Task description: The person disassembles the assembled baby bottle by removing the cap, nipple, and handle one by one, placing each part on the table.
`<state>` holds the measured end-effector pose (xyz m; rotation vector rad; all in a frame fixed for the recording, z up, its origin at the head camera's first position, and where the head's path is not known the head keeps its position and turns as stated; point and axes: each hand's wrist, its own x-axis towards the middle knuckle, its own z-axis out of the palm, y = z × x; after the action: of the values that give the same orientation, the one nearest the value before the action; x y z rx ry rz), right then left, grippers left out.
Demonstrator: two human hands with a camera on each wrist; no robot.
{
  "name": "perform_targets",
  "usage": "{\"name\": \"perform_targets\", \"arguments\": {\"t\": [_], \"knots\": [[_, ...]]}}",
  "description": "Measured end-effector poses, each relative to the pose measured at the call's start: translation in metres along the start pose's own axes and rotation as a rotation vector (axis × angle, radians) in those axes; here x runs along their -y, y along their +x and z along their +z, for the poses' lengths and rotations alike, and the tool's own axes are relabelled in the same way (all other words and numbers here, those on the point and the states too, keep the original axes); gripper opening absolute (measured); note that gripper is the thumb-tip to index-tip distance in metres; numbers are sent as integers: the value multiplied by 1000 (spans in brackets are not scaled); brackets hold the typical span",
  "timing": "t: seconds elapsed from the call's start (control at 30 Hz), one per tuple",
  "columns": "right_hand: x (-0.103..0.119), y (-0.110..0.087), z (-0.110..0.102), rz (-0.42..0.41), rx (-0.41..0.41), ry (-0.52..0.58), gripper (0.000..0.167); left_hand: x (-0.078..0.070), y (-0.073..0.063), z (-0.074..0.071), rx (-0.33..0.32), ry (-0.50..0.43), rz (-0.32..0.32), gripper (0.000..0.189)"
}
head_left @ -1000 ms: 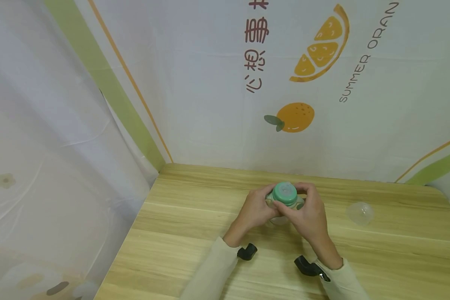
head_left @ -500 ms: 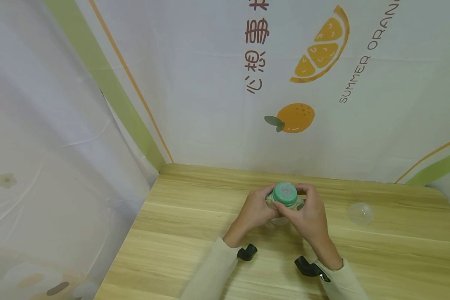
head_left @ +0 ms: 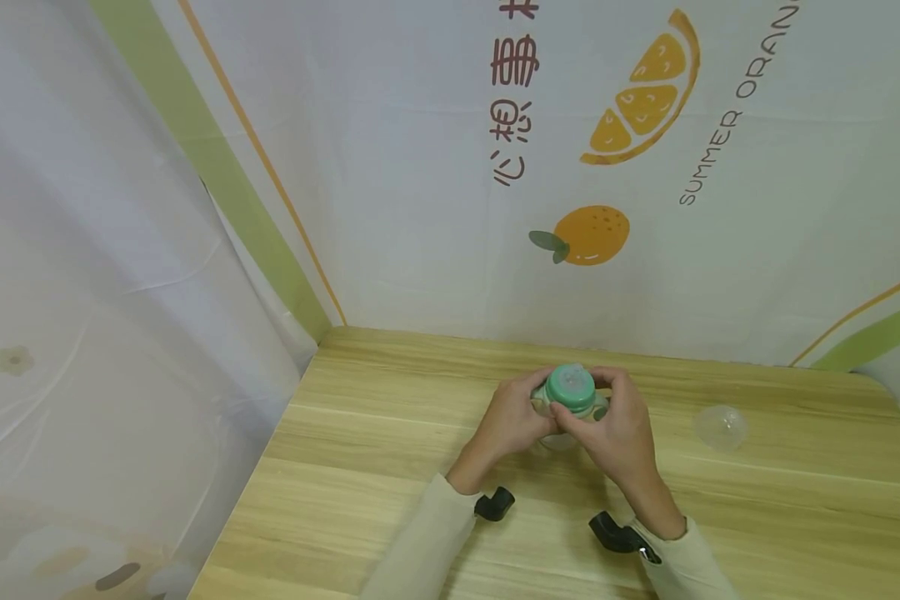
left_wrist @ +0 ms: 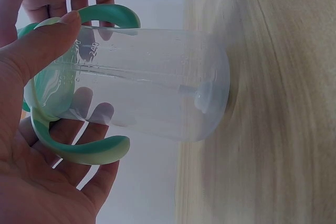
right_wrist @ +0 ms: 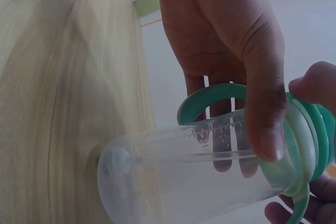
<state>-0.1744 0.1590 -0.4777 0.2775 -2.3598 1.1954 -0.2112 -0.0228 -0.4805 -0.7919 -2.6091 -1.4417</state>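
A clear straw cup (left_wrist: 152, 85) with a green lid (head_left: 572, 386) and two curved green side handles (left_wrist: 89, 150) stands upright, its base right at the tabletop. Measurement marks run up its wall, and a straw with a weighted end (right_wrist: 121, 159) shows inside. From the left, my left hand (head_left: 516, 417) grips the upper part, thumb across the collar and fingers behind the wall. On the opposite side, my right hand (head_left: 617, 425) holds it too, thumb laid along the cup just below the lid and fingers behind it through the handle.
On the wood-grain table (head_left: 360, 467), a clear dome-shaped cover (head_left: 722, 428) lies to the right of my hands. A white fabric with orange prints (head_left: 591, 236) hangs along the table's back edge. Black wrist mounts (head_left: 617, 533) sit by the sleeves.
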Motion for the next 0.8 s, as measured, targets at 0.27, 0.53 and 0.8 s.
{"name": "perform_targets", "arguments": {"t": [0.27, 0.53, 0.8], "knots": [[0, 0, 0, 7, 10, 6, 63, -1, 0, 0, 5, 5, -1, 69], [0, 1, 0, -6, 4, 10, 64, -2, 0, -1, -4, -8, -4, 67], [0, 1, 0, 4, 5, 8, 64, -2, 0, -1, -1, -15, -23, 67]]}}
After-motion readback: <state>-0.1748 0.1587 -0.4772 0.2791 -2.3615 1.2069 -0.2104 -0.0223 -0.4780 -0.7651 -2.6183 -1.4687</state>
